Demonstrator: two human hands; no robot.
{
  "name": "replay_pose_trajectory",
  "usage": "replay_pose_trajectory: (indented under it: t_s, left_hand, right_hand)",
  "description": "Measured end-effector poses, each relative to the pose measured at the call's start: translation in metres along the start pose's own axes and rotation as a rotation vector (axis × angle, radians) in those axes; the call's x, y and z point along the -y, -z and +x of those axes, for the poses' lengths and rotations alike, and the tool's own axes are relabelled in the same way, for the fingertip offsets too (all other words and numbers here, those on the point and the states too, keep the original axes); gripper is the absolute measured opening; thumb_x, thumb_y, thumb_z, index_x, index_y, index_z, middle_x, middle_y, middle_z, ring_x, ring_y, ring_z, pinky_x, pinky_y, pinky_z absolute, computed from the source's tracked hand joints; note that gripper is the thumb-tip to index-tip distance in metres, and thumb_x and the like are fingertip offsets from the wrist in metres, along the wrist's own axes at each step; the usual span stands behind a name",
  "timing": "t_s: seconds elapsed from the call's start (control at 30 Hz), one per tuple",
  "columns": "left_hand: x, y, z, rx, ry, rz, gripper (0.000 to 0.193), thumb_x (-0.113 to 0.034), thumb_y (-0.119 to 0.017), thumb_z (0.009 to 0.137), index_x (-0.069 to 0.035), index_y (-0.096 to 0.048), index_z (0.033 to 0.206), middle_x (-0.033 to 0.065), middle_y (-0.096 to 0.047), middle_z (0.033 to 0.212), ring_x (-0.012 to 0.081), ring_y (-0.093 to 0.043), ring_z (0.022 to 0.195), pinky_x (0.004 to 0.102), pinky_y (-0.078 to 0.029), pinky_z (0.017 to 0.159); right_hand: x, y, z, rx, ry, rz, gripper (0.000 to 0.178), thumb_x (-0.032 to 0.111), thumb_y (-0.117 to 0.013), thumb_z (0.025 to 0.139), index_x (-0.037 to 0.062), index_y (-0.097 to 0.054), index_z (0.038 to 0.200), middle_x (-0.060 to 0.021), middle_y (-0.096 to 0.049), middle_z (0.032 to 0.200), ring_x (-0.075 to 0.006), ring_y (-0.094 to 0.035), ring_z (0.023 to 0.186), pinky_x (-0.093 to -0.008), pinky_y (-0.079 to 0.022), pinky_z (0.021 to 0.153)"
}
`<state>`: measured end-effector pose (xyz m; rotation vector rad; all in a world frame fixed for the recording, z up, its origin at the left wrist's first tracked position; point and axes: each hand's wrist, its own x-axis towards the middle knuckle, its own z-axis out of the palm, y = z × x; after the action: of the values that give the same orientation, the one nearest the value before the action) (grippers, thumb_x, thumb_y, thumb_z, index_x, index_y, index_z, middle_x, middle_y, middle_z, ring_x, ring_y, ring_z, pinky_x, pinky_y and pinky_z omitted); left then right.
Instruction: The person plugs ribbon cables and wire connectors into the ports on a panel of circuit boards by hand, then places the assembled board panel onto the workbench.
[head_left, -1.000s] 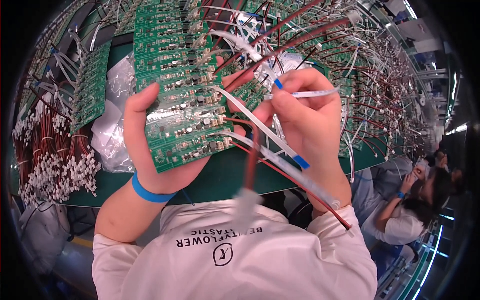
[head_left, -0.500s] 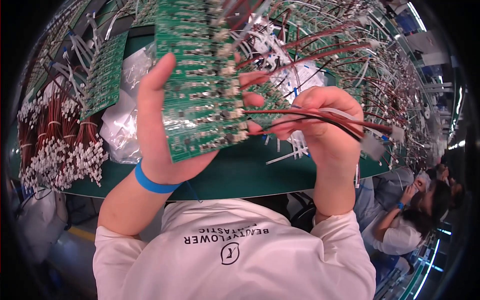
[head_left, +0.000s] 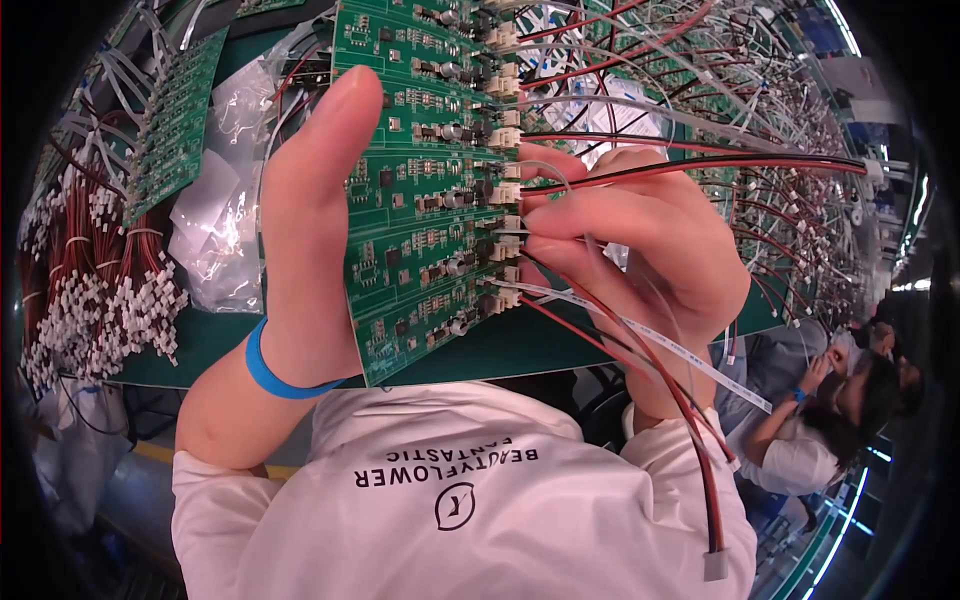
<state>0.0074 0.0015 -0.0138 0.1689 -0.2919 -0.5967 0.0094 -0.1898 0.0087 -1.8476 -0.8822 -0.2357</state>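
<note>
My left hand is wrapped round the left edge of a green circuit board panel, holding it raised and tilted, its thumb over the front face. Small white connectors line the panel's right edge, with red-and-black wires and pale flat cables running out of them. At this edge, low on the panel, my right hand is closed in a pinch. A thin pale flat cable appears to be between thumb and forefinger, its end mostly hidden by the fingertips. Below the pinch a white flat cable and red-and-black wires hang down toward my shirt.
Bundles of red wires with white plugs lie at the left of the green table. Another board and clear plastic bags are beside them. Wired boards pile up at the far right. Another person sits at right.
The panel has turned its component face and connector edge more squarely into view. My right hand has moved from loose wires in to the panel's edge; those red-and-black wires now hang lower.
</note>
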Motion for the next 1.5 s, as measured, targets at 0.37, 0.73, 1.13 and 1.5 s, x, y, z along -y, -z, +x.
replay_pose_trajectory:
  t_s: [0.37, 0.73, 1.13, 1.5]
  left_hand:
    - [0.0, -0.001, -0.006, -0.07, -0.065, 0.159, 0.055, -0.045, -0.03, 0.094, -0.005, -0.036, 0.132, 0.0168, -0.049, 0.126, 0.0305, -0.057, 0.104, 0.0425, -0.049, 0.088]
    - [0.0, -0.005, -0.015, -0.337, -0.08, 0.286, 0.059, -0.037, -0.046, 0.091, -0.006, -0.027, 0.137, 0.0172, -0.043, 0.131, 0.0312, -0.054, 0.109, 0.0437, -0.048, 0.091]
    - [0.002, 0.001, -0.012, -0.383, -0.161, 0.361, 0.058, -0.035, -0.046, 0.091, -0.007, -0.027, 0.137, 0.0169, -0.043, 0.131, 0.0307, -0.052, 0.11, 0.0436, -0.047, 0.092]
    - [0.003, 0.001, -0.017, -0.414, -0.248, 0.435, 0.057, -0.033, -0.046, 0.091, -0.007, -0.026, 0.138, 0.0167, -0.042, 0.132, 0.0303, -0.051, 0.112, 0.0435, -0.046, 0.093]
  right_hand:
    - [-0.002, -0.001, -0.001, 0.02, 0.123, -0.272, 0.021, -0.003, -0.075, 0.063, -0.0032, -0.066, 0.083, -0.007, -0.066, 0.071, -0.0286, -0.066, 0.082, -0.0311, -0.048, 0.072]
    - [-0.009, -0.002, -0.005, -0.031, 0.141, -0.206, 0.021, -0.013, -0.07, 0.057, -0.0034, -0.064, 0.074, -0.0059, -0.062, 0.065, -0.0197, -0.061, 0.061, -0.0304, -0.049, 0.065]
    - [-0.009, -0.002, -0.006, -0.021, 0.187, -0.362, 0.018, -0.006, -0.073, 0.057, 0.0, -0.066, 0.073, -0.0062, -0.063, 0.064, -0.0248, -0.067, 0.071, -0.0295, -0.045, 0.061]
    - [-0.011, -0.003, -0.005, -0.011, 0.213, -0.359, 0.019, -0.004, -0.071, 0.056, 0.0012, -0.065, 0.073, -0.0026, -0.061, 0.064, -0.0223, -0.059, 0.061, -0.0321, -0.048, 0.066]
